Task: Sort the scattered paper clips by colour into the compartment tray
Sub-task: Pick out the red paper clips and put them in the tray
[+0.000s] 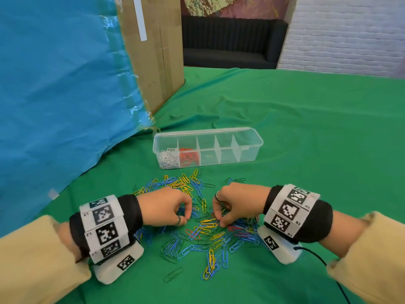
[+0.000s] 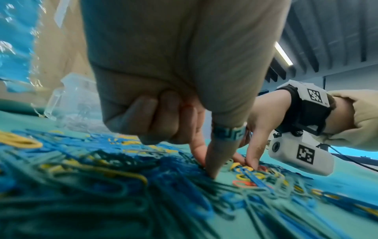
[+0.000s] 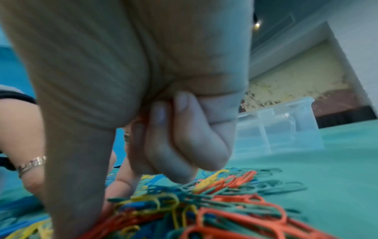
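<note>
Green cloth (image 1: 306, 128) over a table, creased; blue sheet (image 1: 54, 84) and cardboard box (image 1: 157, 51) at the far left; dark sofa (image 1: 232, 40) and white brick wall beyond.

Tray (image 1: 247, 148): clear plastic, five compartments in a row, beyond the pile; white clips (image 1: 169, 157) in the leftmost, red clips (image 1: 189, 156) in the next, the other three look bare.

Clips (image 1: 197, 227): loose heap of blue, yellow, green and some red, between tray and person, spread under both hands.

Left hand (image 1: 166, 207): fingers curled, tips down in the heap beside the thumb; a trace of red between the curled fingers in the wrist view, likely a clip or clips; what the tips have taken, cannot tell.

Right hand (image 1: 236, 205): fingers curled, tips down in the heap; red shows behind the curled fingers in its wrist view, probably clips gathered in the palm.

Handling, by judgement: very light, thin coated wire, springy, slick; lie flat and hook into one another, so a lift may drag neighbours; best pinched at a rounded end, or slid free and then pinched.

Views: head shows tray contents and the heap's extent, hides the palms; left wrist shows thumb (image 2: 212, 161) planted on the heap and the other hand opposite, colours washed; right wrist shows red clips thick nearest that hand, tray blurred behind.
</note>
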